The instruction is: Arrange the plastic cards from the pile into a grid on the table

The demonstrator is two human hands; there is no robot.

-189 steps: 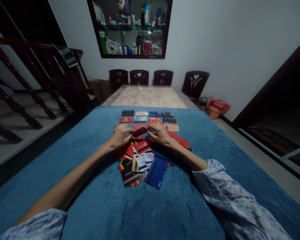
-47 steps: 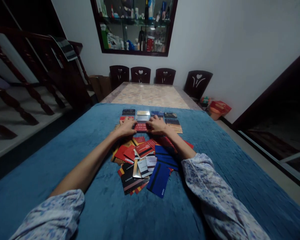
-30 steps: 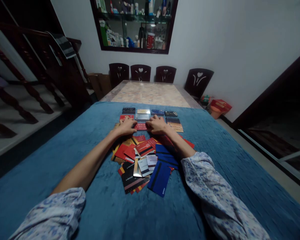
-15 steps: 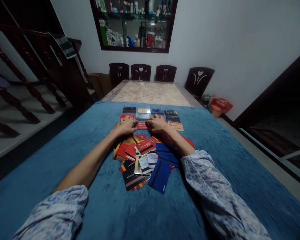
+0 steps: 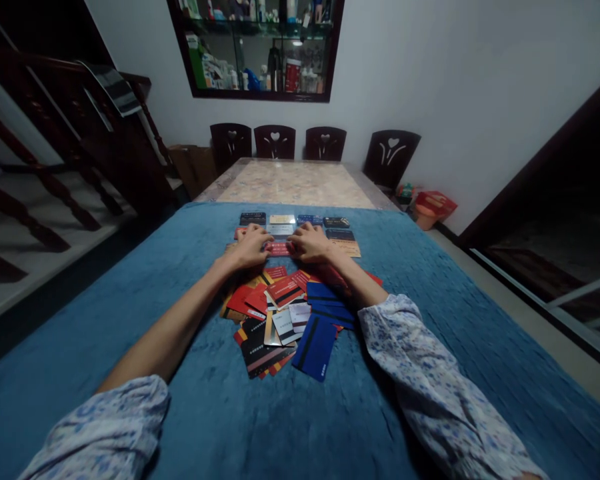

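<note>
A red card (image 5: 280, 249) lies flat between my hands. At its left end is my left hand (image 5: 251, 245), with fingers bent and closed about the edge. My right hand (image 5: 308, 243) has its curled fingers at the right end. Beyond them, cards are laid in rows: a black card (image 5: 253, 219), a gold card (image 5: 283, 219), a blue card (image 5: 310, 219) and a silver card (image 5: 280, 231). My hands partly cover other cards there. Nearer to me spreads a loose pile, with a dark blue striped card (image 5: 316, 347) and a black card (image 5: 263, 350) in front.
Blue cloth (image 5: 190, 407) covers the near part of the table, and the bare stone-patterned top (image 5: 300, 180) shows at the far end. Dark chairs (image 5: 275, 141) stand behind it. A red bag (image 5: 435, 203) sits on a bin at the right. Wooden railings (image 5: 40, 227) line the left.
The view has shifted slightly, so everything appears a little further left. My left hand covers more of the red card behind it; both hands stay at the middle red card.
</note>
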